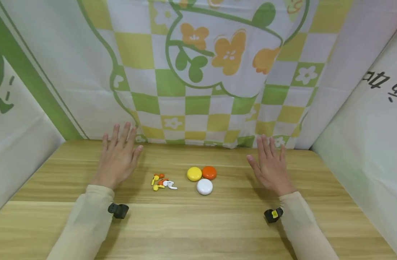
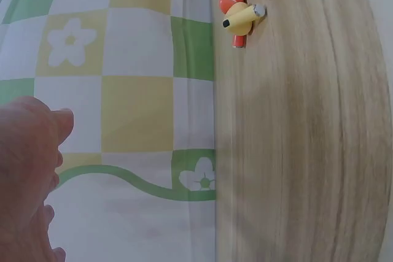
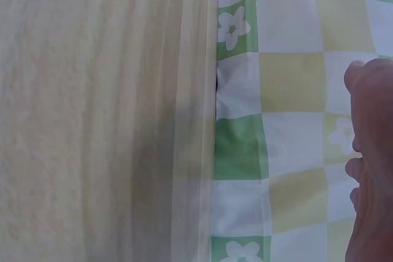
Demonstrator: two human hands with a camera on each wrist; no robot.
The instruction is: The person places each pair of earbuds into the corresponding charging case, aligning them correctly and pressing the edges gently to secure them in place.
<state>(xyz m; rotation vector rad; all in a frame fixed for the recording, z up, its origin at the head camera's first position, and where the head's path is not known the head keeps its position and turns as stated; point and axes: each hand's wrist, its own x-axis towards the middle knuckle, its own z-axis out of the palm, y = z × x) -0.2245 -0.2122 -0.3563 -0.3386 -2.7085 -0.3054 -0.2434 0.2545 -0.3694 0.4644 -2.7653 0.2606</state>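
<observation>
My left hand (image 1: pixel 118 159), back upward and fingers straight, holds nothing at the left of the table. To its right lies a loose pile of earbuds (image 1: pixel 165 183) in yellow, orange and white; some overlap. Three round, glossy earbud cases sit close together near the middle: a yellow case (image 1: pixel 194 174), an orange case (image 1: pixel 209 172) and a white case (image 1: pixel 204 186) nearer me. On the right side, my right hand (image 1: pixel 272 171) also has extended fingers with nothing in them. In the left wrist view, yellow and orange earbuds (image 2: pixel 241 19) show at the top.
The wooden table (image 1: pixel 185 231) ends at the back against a hanging checked cloth (image 1: pixel 198 104) with flower prints. White printed cloths rise along the left and right sides. A small black camera (image 1: pixel 119 211) is worn on the left wrist, another black camera (image 1: pixel 272 215) on the right.
</observation>
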